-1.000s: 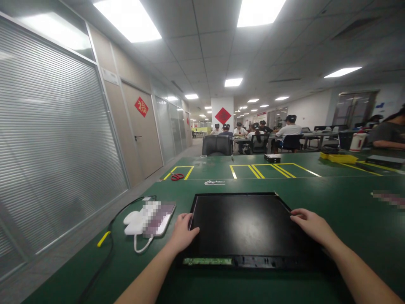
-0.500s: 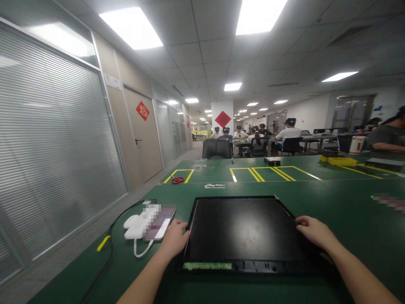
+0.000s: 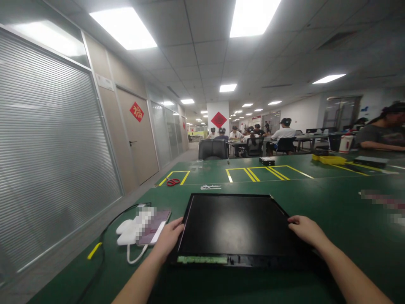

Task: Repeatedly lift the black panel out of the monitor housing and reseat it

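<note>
A flat black monitor panel (image 3: pixel 236 223) lies face up on the green table (image 3: pixel 332 211) in front of me, with a strip of green circuit board (image 3: pixel 202 259) showing along its near edge. My left hand (image 3: pixel 169 237) grips the panel's left edge, fingers curled round it. On the right edge, my right hand (image 3: pixel 305 230) rests with its fingers bent over the rim.
A phone and a white charger with cable (image 3: pixel 141 223) lie left of the panel. Red scissors (image 3: pixel 172 182) and small parts (image 3: pixel 210 186) sit farther back among yellow tape markings. A black box (image 3: pixel 267 160) and a yellow tray (image 3: pixel 329 159) stand beyond. Several people sit at far tables.
My left hand slid from the top of the panel's left side to its outer edge. The view has shifted slightly; the panel stays flat on the table.
</note>
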A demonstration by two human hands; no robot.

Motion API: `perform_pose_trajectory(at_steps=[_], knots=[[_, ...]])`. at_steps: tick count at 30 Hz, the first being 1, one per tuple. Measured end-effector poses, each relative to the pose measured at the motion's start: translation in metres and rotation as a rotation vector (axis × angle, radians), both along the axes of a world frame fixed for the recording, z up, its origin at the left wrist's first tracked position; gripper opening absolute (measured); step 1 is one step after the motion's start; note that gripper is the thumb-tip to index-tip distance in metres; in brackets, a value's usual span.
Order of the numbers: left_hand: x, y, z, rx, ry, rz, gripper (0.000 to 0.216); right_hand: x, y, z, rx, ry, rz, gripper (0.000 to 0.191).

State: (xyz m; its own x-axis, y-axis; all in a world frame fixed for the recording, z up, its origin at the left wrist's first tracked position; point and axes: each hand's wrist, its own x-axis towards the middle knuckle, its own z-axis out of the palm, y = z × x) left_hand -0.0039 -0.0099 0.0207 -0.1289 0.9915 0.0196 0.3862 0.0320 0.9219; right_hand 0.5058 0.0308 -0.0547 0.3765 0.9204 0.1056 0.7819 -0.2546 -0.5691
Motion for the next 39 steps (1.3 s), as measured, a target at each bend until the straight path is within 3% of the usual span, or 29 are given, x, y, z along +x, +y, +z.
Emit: perform_pose_trajectory(at_steps=[4, 7, 11, 16, 20, 28, 39], knots=[[0.007, -0.003, 0.002, -0.213, -0.423, 0.068, 0.051, -0.007, -0.005, 0.007, -0.012, -0.012, -0.016, 0.027], [0.013, -0.006, 0.003, -0.269, -0.556, 0.100, 0.060, -0.009, -0.007, 0.008, -0.020, -0.022, -0.014, 0.029], [0.014, -0.004, 0.001, -0.260, -0.598, 0.158, 0.059, -0.010, -0.009, 0.008, -0.026, -0.040, -0.010, 0.032], [0.006, 0.007, -0.012, -0.230, -0.631, 0.170, 0.059, -0.011, -0.009, 0.009, -0.031, -0.054, -0.010, 0.030], [0.004, 0.009, -0.012, -0.212, -0.673, 0.144, 0.058, -0.010, -0.007, 0.010, -0.030, -0.068, 0.001, 0.030], [0.008, -0.007, 0.003, -0.249, -0.602, 0.071, 0.096, -0.011, -0.008, 0.012, -0.064, -0.102, -0.003, 0.037], [0.009, -0.008, 0.003, -0.220, -0.591, -0.035, 0.040, -0.011, -0.007, 0.014, -0.066, -0.133, 0.003, 0.033]])
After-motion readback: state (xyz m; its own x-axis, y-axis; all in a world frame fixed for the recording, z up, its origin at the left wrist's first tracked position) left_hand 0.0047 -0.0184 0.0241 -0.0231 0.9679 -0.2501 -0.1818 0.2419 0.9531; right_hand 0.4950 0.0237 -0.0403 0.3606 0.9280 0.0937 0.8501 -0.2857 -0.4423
